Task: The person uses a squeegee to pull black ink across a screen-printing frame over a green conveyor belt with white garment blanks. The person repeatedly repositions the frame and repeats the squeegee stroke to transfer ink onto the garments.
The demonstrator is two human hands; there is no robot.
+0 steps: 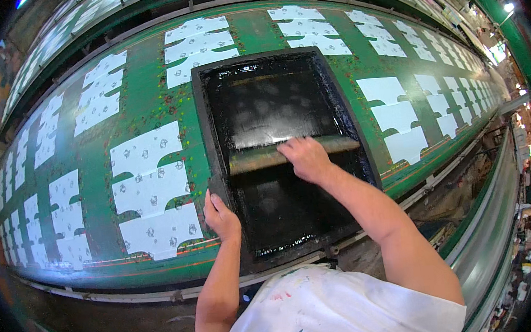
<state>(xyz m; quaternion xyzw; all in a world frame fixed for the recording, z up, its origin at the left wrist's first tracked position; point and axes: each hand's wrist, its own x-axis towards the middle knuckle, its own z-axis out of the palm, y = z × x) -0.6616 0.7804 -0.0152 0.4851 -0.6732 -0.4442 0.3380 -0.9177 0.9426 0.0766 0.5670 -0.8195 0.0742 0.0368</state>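
Note:
A black-framed printing screen (pixel 364 152) lies on the long green table, its mesh dark and wet with ink. Across the mesh stretches a wide squeegee (pixel 256 160) with a worn brownish board. My right hand (pixel 305 158) is closed over the squeegee's upper edge, near its middle. At the screen's left side my left hand (pixel 221 218) grips the frame, thumb on top and fingers partly hidden. Pale cut fabric pieces (pixel 146 151) with small dark printed motifs lie left of the screen. To its right, the nearest fabric pieces (pixel 393 118) look plain.
The green table (pixel 202 108) curves away to both sides, carrying rows of pale fabric pieces and speckled with paint. A rail (pixel 194 290) runs along its near edge. Another long table (pixel 483 236) stands at the lower right, and more tables lie beyond the far edge.

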